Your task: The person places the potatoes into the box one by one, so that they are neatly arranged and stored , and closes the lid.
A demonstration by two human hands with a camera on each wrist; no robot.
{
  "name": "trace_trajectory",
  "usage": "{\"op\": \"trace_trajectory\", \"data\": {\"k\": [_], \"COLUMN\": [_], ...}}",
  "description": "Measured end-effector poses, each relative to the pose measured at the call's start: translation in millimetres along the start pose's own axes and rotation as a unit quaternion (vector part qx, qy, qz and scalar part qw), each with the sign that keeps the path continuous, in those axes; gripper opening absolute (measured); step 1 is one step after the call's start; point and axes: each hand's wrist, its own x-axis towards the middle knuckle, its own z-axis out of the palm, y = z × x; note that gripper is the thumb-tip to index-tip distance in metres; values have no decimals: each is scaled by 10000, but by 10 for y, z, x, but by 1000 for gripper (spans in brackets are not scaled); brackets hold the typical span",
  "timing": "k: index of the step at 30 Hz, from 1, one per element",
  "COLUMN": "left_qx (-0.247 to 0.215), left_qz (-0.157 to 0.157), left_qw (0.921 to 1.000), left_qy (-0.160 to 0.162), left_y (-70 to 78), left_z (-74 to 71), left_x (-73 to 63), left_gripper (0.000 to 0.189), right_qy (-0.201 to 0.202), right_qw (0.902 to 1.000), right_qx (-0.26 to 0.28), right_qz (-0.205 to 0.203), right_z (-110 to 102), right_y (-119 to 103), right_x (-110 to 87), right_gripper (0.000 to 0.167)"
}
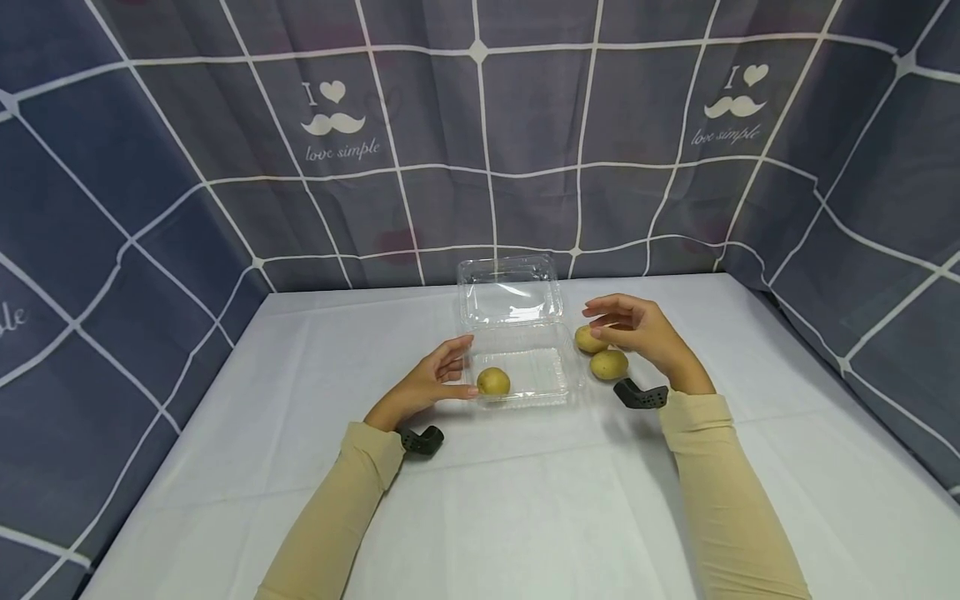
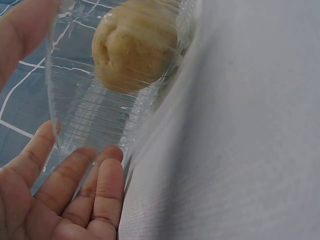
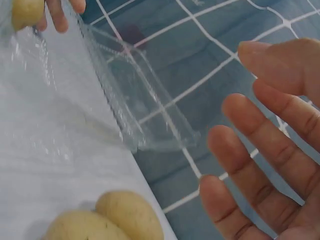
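A clear plastic clamshell container (image 1: 525,392) stands on the table with its lid (image 1: 510,296) raised at the back. One potato (image 1: 492,382) lies in the container's front left corner; it shows large through the ribbed wall in the left wrist view. My left hand (image 1: 435,379) rests against the container's left side, fingers loosely spread and fingertips (image 2: 111,155) at the wall. Two potatoes, a rear one (image 1: 588,339) and a front one (image 1: 609,365), lie close together right of the container. Just above them is my right hand (image 1: 641,329), fingers apart and holding nothing in the right wrist view.
A white cloth (image 1: 525,508) covers the table. Dark checked curtains (image 1: 420,125) hang behind it and along both sides. A black wrist mount (image 1: 422,441) sits on the left wrist, and another mount (image 1: 640,395) on the right.
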Motion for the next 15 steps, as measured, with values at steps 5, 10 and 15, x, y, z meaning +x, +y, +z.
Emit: {"op": "trace_trajectory", "data": {"k": [5, 10, 15], "left_qx": [-15, 18, 37], "left_qz": [10, 69, 72], "left_qw": [10000, 10000, 10000], "left_qy": [15, 33, 38], "left_y": [-2, -15, -18], "left_z": [-2, -8, -6], "left_x": [3, 11, 15], "left_gripper": [95, 95, 95], "right_qy": [338, 697, 1088], "right_qw": [9992, 9961, 9932], "right_qx": [96, 374, 306], "right_qz": [-202, -393, -275], "right_z": [-52, -94, -124], "right_y": [108, 212, 284], "right_x": [-2, -15, -39], "right_gripper": [38, 32, 28]}}
